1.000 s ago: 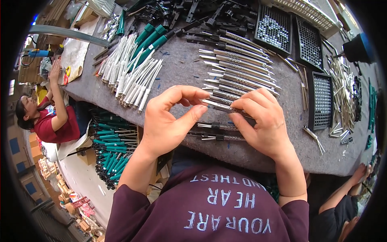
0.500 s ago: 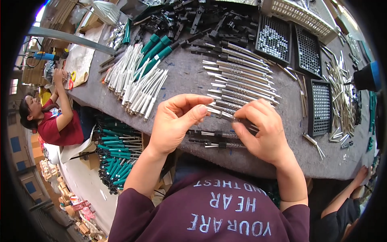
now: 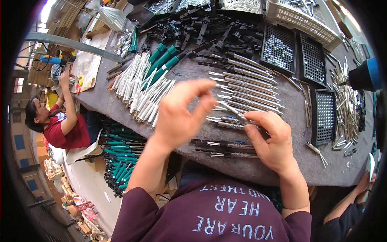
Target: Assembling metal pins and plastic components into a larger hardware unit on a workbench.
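My right hand (image 3: 271,139) pinches a slim metal tube (image 3: 241,117), whose white wire ends point up and to the left. To its left hovers my left hand (image 3: 183,113), smeared by motion, with thumb and forefinger apart and nothing visible between them. Under and beyond my hands runs a row of perforated metal tubes (image 3: 252,88) with white ends on the left. Two more tubes with black clips (image 3: 225,144) lie nearer me. Part of the held tube is hidden by my right fingers.
White-wired heating elements (image 3: 139,86) and green handles (image 3: 163,60) lie left; black plastic parts (image 3: 201,30) pile up beyond. Black perforated trays (image 3: 323,117), loose metal tubes (image 3: 346,109) and a blue power screwdriver (image 3: 365,76) stand right. A co-worker (image 3: 66,121) sits left.
My left hand has come away from the metal tube, and its thumb and forefinger have spread. My right hand still pinches the tube, now tilted more steeply. The view has shifted slightly.
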{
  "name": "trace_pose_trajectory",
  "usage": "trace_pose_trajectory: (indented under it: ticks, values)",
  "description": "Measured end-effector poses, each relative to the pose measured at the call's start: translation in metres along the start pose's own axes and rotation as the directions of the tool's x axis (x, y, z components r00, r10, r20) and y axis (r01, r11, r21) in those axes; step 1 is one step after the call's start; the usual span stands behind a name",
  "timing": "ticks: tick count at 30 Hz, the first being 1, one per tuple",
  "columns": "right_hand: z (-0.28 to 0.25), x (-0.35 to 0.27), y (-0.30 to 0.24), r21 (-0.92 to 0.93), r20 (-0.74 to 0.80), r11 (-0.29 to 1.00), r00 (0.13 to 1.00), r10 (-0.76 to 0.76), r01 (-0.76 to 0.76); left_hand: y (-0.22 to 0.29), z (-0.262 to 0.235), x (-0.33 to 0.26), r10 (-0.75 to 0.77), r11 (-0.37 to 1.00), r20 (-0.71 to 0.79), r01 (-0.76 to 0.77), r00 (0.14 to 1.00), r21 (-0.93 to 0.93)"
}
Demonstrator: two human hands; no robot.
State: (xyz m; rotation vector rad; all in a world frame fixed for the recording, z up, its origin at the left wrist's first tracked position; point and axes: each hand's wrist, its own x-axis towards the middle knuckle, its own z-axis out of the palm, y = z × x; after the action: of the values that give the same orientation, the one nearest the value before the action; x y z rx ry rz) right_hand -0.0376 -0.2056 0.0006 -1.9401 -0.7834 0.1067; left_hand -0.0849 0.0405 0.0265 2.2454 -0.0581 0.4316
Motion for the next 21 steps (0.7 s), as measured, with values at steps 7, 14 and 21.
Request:
trace_pose_trajectory:
  ticks: [7, 14, 21]
  values:
    - [0.001, 0.002, -0.004, 0.061, -0.074, 0.998, 0.997, 0.028, -0.023, -0.06, -0.023, 0.077, 0.003, 0.744, -0.033, 0.02, 0.999, 0.668]
    - [-0.003, 0.002, 0.0, 0.016, -0.096, 0.999, 0.994, 0.052, -0.051, -0.048, -0.017, 0.097, -0.266, 0.633, 0.046, 0.138, 0.963, 0.762]
    - [0.0, 0.003, 0.0, 0.046, -0.107, 0.994, 0.989, 0.105, -0.1, -0.029, -0.031, 0.07, -0.054, 0.843, -0.127, 0.113, 0.99, 0.526]
